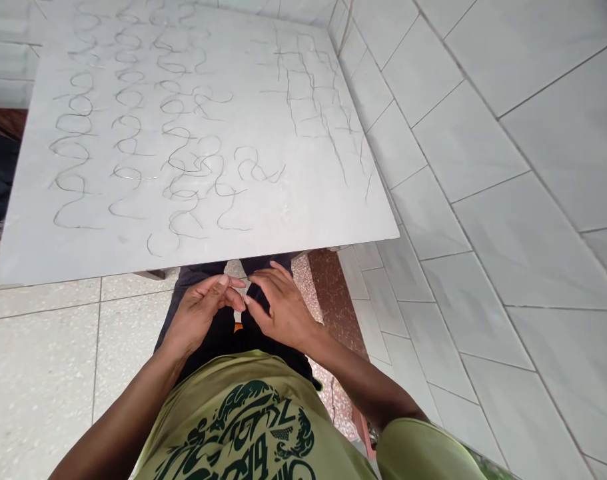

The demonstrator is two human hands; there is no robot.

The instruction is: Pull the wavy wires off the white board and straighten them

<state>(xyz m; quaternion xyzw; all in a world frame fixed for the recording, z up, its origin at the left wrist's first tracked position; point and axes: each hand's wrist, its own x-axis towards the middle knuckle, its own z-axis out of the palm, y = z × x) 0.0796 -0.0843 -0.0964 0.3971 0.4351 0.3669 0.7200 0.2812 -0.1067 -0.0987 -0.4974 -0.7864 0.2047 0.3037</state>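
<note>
We see both hands low and together over the lap, just nearer than the near edge of the desk [316, 217]. The left hand [203, 307] has its thumb laid close against its fingers, a narrow grip; the right hand [283, 310] faces it with thumb and forefinger slightly apart, its fingertips very near the left ones. We cannot tell whether either grip holds a fine piece between the fingers, since nothing that thin stands out there. The wavy strands [240, 167] lie on the desk in uneven columns over its left and middle, while straighter strands [312, 87] cross in a loose lattice at the far right; all look dark and thin, and we cannot tell what they are made of. If they are loose pieces, we judge the middle columns most at risk: several curves there lap over one another, so lifting one could drag or tangle its neighbours. A forearm or the green shirt [248, 413] brushing the near edge could skew the closest curves, and a bump to the desk could shift the rest. Anything fine slipping from the fingers would drop towards the dark trousers [186, 283] or the speckled floor [43, 360], where we would find it hard to spot.
</note>
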